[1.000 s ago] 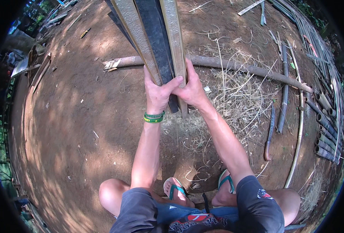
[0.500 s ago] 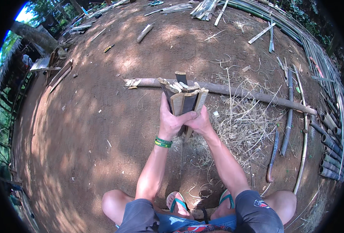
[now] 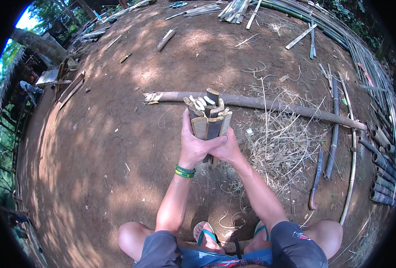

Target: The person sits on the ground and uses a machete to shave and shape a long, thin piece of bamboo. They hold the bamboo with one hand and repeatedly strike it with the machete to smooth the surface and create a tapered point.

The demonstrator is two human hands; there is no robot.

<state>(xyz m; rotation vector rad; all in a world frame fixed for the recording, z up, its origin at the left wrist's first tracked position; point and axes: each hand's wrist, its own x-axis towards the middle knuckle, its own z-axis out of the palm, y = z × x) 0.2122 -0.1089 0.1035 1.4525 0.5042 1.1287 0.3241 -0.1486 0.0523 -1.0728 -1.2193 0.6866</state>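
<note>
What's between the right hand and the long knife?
In the head view, a pile of thin, pale strips lies between the right hand and long knife.

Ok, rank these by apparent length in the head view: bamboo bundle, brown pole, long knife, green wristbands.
1. Brown pole
2. Bamboo bundle and long knife: too alike to rank; the bundle is nearer the camera
3. Green wristbands

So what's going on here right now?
A person's left hand and right hand are wrapped around a bundle of split bamboo strips, end faces showing. Beyond, a pole lies across the dirt ground. To the right are scattered pale shavings and a machete, untouched.
</note>
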